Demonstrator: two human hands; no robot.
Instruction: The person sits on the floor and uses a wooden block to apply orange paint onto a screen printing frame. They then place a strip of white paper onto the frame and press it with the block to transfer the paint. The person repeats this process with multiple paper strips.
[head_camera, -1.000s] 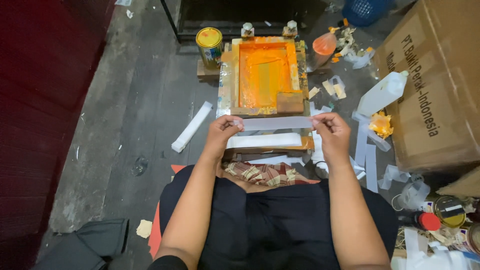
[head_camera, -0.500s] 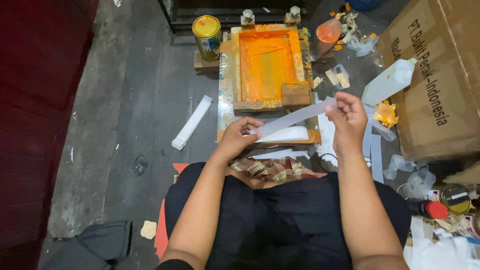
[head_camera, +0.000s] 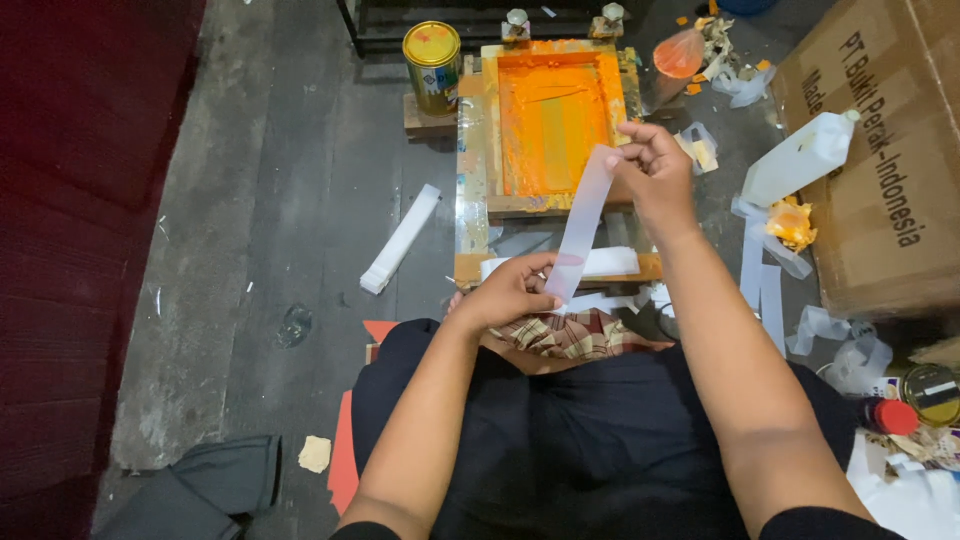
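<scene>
left hand (head_camera: 510, 292): fingers pinch lower end of white strip (head_camera: 585, 225) | right hand (head_camera: 650, 170): fingertips grasp its upper end | strip slants between both hands, above orange printing frame (head_camera: 550, 125)

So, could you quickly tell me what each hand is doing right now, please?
Left hand: closed on the lower end of the white strip.
Right hand: pinching the strip's upper end.

Both hands (head_camera: 510, 292) (head_camera: 655, 170) pinch white strip (head_camera: 585, 215) above orange-inked screen frame (head_camera: 552, 125).
</scene>
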